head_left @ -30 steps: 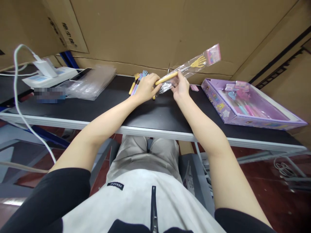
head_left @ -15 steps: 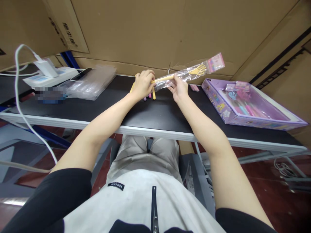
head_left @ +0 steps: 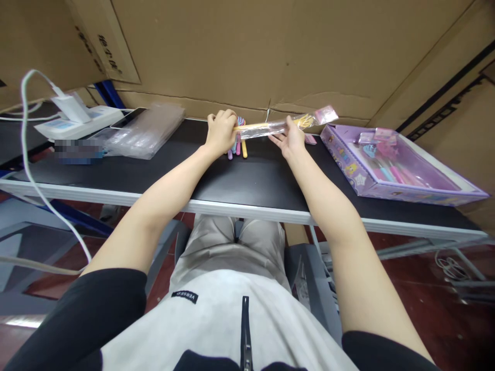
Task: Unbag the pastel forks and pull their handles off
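Note:
My left hand is closed round the handle end of a yellow hand-shaped scratcher in a clear plastic sleeve, which lies nearly level just above the black table. My right hand pinches the sleeve near its middle from below. A pink label tops the sleeve's far end. Under my left hand lie several loose coloured scratchers in pink, purple and yellow.
A purple display box with packed scratchers sits on the right of the table. A pile of clear plastic sleeves lies at the left, beside a white charger and power strip with a white cable. Cardboard boxes wall the back.
The bagged scratcher has come down from a steep upward tilt to nearly level, close to the table. Both hands moved slightly away from me, toward the cardboard.

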`<state>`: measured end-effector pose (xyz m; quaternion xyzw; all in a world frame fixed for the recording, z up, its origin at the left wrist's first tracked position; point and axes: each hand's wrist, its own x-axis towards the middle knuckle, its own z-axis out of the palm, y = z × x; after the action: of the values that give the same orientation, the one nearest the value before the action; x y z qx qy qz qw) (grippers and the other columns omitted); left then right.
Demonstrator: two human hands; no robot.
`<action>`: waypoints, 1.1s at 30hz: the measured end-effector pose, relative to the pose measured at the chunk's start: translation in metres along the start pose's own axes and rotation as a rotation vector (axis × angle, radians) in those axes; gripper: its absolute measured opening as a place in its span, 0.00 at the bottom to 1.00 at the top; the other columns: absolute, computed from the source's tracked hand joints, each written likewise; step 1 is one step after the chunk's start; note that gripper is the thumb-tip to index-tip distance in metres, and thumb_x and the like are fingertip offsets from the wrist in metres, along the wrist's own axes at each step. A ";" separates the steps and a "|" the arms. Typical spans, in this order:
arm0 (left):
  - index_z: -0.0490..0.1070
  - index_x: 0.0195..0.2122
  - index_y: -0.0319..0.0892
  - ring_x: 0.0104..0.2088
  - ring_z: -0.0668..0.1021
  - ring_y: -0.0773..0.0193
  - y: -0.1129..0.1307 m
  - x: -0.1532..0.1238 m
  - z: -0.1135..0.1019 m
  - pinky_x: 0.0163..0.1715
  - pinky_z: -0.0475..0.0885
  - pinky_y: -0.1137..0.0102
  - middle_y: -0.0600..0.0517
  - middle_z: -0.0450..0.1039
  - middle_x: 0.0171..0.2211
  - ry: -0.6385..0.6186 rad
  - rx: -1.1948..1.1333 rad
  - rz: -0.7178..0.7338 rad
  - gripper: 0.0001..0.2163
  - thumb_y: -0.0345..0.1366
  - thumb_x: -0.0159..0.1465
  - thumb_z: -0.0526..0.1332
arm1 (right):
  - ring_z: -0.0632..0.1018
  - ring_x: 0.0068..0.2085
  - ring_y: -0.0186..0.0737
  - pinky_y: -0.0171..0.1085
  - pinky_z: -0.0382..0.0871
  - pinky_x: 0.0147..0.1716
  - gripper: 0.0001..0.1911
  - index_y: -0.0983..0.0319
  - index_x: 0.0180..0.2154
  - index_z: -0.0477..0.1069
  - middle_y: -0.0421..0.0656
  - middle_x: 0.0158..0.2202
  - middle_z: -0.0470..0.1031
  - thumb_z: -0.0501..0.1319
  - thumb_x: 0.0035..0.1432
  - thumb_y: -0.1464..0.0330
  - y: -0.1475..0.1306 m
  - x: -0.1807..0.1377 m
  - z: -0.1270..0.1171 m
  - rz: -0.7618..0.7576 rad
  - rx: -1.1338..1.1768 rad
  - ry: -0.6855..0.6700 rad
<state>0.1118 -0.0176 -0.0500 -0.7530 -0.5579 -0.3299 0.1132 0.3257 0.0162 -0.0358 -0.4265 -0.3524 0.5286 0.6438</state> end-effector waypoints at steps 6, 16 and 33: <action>0.73 0.47 0.44 0.62 0.70 0.42 -0.001 -0.001 -0.008 0.64 0.59 0.45 0.41 0.74 0.57 -0.001 0.032 -0.070 0.08 0.35 0.70 0.57 | 0.83 0.42 0.40 0.43 0.83 0.41 0.17 0.58 0.48 0.69 0.43 0.39 0.77 0.54 0.69 0.53 -0.017 0.023 -0.024 0.036 0.048 0.148; 0.72 0.47 0.46 0.64 0.68 0.38 -0.004 0.002 -0.040 0.66 0.48 0.41 0.41 0.75 0.55 0.058 -0.079 -0.193 0.14 0.48 0.69 0.55 | 0.81 0.30 0.30 0.37 0.79 0.39 0.08 0.58 0.43 0.65 0.41 0.39 0.75 0.48 0.71 0.68 -0.052 0.042 -0.070 -0.113 0.274 0.456; 0.75 0.49 0.40 0.57 0.76 0.40 0.004 -0.003 -0.053 0.67 0.41 0.43 0.43 0.80 0.35 0.057 -0.037 -0.292 0.22 0.52 0.64 0.57 | 0.82 0.35 0.31 0.35 0.80 0.34 0.11 0.59 0.39 0.63 0.45 0.42 0.75 0.46 0.72 0.66 -0.047 0.056 -0.078 -0.206 0.167 0.512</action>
<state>0.0955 -0.0493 -0.0111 -0.6562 -0.6519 -0.3743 0.0659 0.4249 0.0537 -0.0221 -0.4533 -0.1752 0.3627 0.7951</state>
